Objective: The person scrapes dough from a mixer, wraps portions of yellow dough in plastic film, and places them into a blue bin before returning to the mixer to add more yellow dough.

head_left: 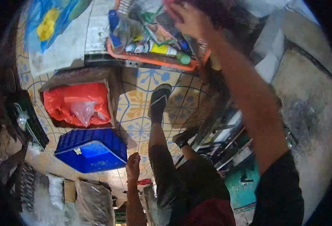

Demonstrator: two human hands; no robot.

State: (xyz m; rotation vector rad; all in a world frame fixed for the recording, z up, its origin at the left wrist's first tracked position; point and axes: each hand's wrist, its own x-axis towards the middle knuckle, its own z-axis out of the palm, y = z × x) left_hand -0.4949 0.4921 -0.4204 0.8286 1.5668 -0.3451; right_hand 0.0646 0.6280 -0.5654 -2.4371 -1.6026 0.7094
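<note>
My right hand reaches over the far side of an orange tray full of mixed things. Its fingers close around something reddish, too blurred to name. Below the hand in the tray lie a white and yellow bottle, a green-capped container and crumpled plastic packets. My left hand hangs low beside a blue plastic crate, apart from it. Its fingers are loosely curled, and nothing shows in them.
A cardboard box with a red plastic bag inside stands on the patterned tile floor. A blue bag lies on the pale worktop. Metal bars and a green panel are at right, near my legs.
</note>
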